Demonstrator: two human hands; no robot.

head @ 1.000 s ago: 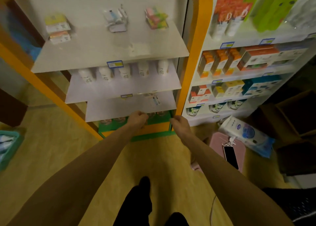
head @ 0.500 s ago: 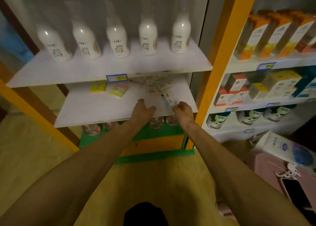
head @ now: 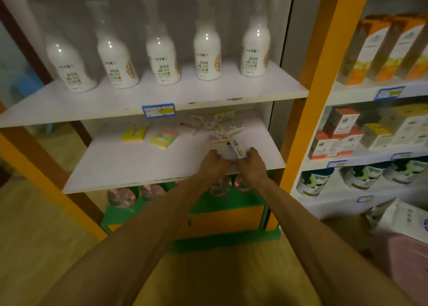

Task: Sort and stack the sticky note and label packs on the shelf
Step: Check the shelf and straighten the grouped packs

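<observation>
Head view, left to right: two yellow-and-pink sticky note packs lie on the white shelf. Right of them is a loose heap of label packs, print too blurred to read. Left hand and right hand, grips curled, together pinch a narrow white pack at the shelf front. Above stand white bottles and a blue price tag. Wood-look floor below.
</observation>
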